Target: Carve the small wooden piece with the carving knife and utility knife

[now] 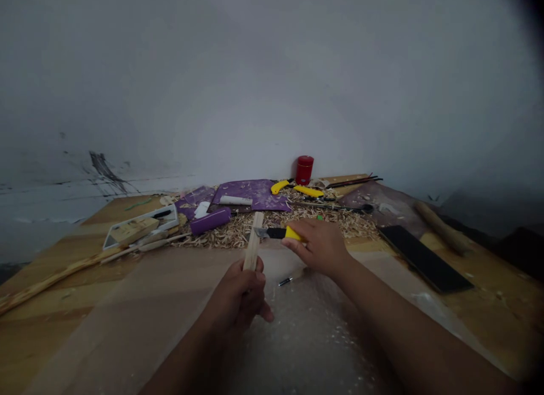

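My left hand [245, 290] is closed around the lower end of a pale wooden stick [253, 249], which points up and away from me. In my right hand [321, 245] is a yellow utility knife [293, 233], its black neck and metal blade pointing left. The blade meets the stick near its upper part, or lies just in front of it. A small dark, silver-tipped tool [285, 281] lies below on the clear plastic sheet [178, 310]. Beyond the stick spreads a heap of wood shavings [229, 230].
At the back lie yellow-handled cutters [308, 191], purple sheeting [246, 192] and a red can [305, 170]. A purple roll [211, 221] and a white tray [109, 240] with wood pieces sit left. To the right are a black flat block [425, 259] and a wooden rod [440, 228].
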Action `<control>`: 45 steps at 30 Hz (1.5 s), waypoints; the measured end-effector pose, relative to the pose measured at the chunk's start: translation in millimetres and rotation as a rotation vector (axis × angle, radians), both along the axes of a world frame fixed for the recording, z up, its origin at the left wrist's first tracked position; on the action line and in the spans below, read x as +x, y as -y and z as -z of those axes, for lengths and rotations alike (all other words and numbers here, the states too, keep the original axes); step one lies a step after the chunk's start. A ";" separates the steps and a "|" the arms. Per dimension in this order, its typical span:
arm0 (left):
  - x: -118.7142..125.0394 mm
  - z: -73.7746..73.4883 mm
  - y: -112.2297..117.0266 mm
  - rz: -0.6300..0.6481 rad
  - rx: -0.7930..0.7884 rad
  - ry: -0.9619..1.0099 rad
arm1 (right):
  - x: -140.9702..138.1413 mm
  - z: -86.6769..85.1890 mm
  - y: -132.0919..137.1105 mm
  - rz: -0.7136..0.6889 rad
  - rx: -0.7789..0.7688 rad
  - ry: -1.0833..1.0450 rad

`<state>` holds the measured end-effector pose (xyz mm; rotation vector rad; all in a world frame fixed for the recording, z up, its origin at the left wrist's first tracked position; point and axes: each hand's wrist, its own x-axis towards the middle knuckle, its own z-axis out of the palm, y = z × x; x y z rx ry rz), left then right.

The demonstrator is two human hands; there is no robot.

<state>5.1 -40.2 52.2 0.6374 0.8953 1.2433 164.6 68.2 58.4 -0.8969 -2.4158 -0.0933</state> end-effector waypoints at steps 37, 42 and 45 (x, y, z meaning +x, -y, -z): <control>2.7 2.1 0.3 0.003 -0.048 0.011 | -6.2 1.1 -1.6 0.075 -0.071 0.072; 0.9 1.9 -2.1 0.017 -0.059 0.029 | -7.4 1.6 -4.4 0.109 -0.074 0.083; -0.6 3.4 -4.0 0.022 -0.070 0.039 | -9.1 3.0 -9.2 0.164 -0.080 0.081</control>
